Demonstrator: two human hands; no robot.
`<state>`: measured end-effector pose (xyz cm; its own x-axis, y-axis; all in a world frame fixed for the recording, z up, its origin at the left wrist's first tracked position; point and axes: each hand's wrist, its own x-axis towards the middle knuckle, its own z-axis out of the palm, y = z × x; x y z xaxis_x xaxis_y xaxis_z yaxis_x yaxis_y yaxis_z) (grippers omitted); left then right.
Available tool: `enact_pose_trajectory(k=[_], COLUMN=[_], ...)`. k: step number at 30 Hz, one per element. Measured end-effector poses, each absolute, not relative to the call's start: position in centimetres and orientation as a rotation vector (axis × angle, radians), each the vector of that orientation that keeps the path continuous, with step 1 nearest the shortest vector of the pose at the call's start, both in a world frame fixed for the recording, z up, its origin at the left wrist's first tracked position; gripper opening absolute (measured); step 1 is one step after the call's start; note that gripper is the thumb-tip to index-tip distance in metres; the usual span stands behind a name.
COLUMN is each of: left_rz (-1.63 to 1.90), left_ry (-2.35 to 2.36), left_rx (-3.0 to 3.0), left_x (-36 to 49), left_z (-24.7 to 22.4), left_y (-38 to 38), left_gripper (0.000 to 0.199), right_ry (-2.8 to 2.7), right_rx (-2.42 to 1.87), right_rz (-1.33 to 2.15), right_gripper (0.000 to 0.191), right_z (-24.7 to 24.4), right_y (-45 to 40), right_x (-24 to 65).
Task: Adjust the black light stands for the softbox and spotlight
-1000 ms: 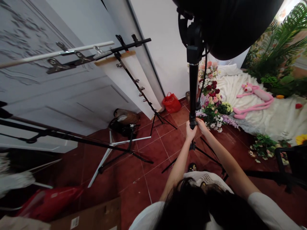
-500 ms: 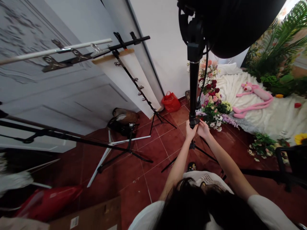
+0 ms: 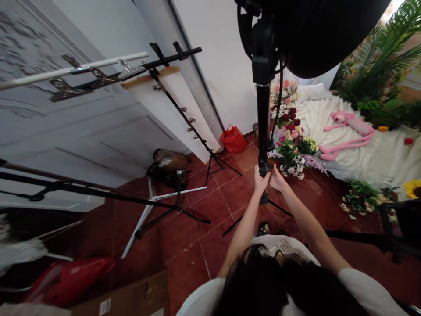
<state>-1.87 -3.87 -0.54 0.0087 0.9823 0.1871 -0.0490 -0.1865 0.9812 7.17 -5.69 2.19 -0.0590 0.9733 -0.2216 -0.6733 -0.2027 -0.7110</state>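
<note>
A black light stand rises upright in front of me, with a large black lamp head on top and a cable hanging beside the pole. My left hand is wrapped round the pole just below its black clamp collar. On the right side of the same collar, my right hand is closed, its fingers at the collar's knob. Part of the right fingers is hidden behind the pole. The tripod legs of the stand spread on the floor below my hands.
To the left, black and white stands with metal clips hold a white backdrop sheet. A red bag sits by the wall. Flowers and a pink plush toy lie at right. A cardboard box is at the lower left.
My view has shifted slightly, so the stand's top appears a little further left. Both hands stay at the collar; the right hand's fingers have moved slightly.
</note>
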Motion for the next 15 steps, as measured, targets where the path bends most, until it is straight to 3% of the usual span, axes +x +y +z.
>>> enact_pose_trajectory(k=[6, 15], left_rz=[1.373, 1.372], left_ry=[1.056, 1.046], left_rx=[1.321, 1.319], left_x=[-1.6, -1.7], left_z=[-0.8, -1.1], left_y=[-3.8, -3.6], left_gripper=[0.035, 0.037], right_ry=[-0.379, -0.361], right_rx=[-0.862, -1.038], right_rz=[1.524, 1.099], right_gripper=[0.045, 0.042], right_z=[0.9, 0.8], right_y=[-4.8, -2.9], right_x=[6.8, 5.3])
